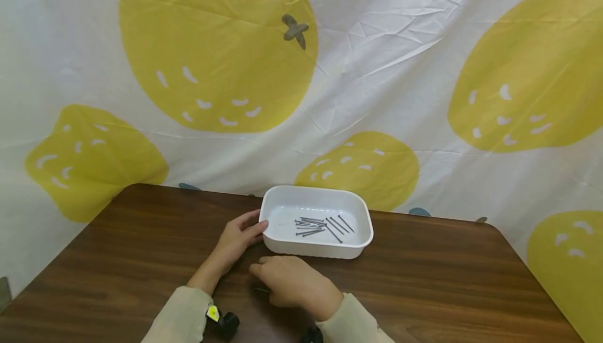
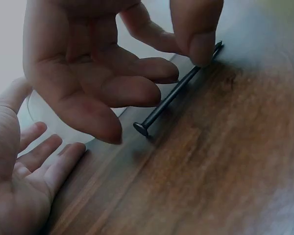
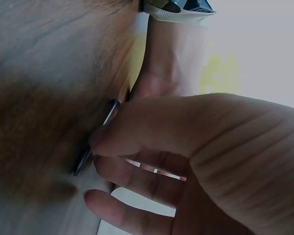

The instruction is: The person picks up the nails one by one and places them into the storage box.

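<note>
A white rectangular dish (image 1: pixel 311 250) stands near the table's back edge, with several grey nails (image 1: pixel 311 223) lying inside, mostly toward its right half. My left hand (image 1: pixel 240 235) holds the dish at its left end, the thumb over the rim and the other fingers along the outer wall. In front of the dish, my right hand (image 1: pixel 297 284) pinches a single dark nail (image 2: pixel 171 95) between thumb and index finger, close over the tabletop. The nail's flat head points toward the lower left in the left wrist view. The other right fingers are loosely bent beside it.
The brown wood-grain table (image 1: pixel 447 280) has rounded back corners. Behind it hangs a white cloth (image 1: pixel 377 97) printed with yellow fruit. A small black camera (image 1: pixel 228 324) is strapped at the left wrist, near the sleeve.
</note>
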{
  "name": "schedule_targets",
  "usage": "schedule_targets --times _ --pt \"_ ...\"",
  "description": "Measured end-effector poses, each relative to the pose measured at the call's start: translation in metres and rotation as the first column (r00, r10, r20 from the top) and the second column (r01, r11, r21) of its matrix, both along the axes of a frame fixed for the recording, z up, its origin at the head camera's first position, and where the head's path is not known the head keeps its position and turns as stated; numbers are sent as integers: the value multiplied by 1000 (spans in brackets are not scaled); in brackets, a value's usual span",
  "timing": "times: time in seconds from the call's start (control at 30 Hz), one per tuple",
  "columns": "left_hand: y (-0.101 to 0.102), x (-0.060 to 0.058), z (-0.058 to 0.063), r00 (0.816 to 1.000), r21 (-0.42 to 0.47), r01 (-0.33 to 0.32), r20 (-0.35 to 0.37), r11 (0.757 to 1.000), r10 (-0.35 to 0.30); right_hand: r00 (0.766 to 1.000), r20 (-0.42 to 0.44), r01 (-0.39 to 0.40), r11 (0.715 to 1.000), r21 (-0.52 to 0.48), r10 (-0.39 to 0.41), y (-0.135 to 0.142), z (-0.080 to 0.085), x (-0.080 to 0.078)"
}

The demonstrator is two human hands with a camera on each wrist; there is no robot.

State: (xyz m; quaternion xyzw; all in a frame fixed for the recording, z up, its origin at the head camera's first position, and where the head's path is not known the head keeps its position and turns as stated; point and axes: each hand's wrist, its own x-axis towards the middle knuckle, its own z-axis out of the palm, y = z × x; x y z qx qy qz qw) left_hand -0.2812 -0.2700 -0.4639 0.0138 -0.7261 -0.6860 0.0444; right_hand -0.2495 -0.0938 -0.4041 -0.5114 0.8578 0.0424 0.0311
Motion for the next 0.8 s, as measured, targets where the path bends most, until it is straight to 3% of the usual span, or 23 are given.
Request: schedule_targets --times 0.6,0.8 --pt "0 -1 0 1000 3 2 3 1000 -2 997 57 48 999 -5 -47 0 -5 -2" --pt "0 -1 0 1000 1 -3 6 1000 3 989 133 73 997 -19 -70 5 1 -7"
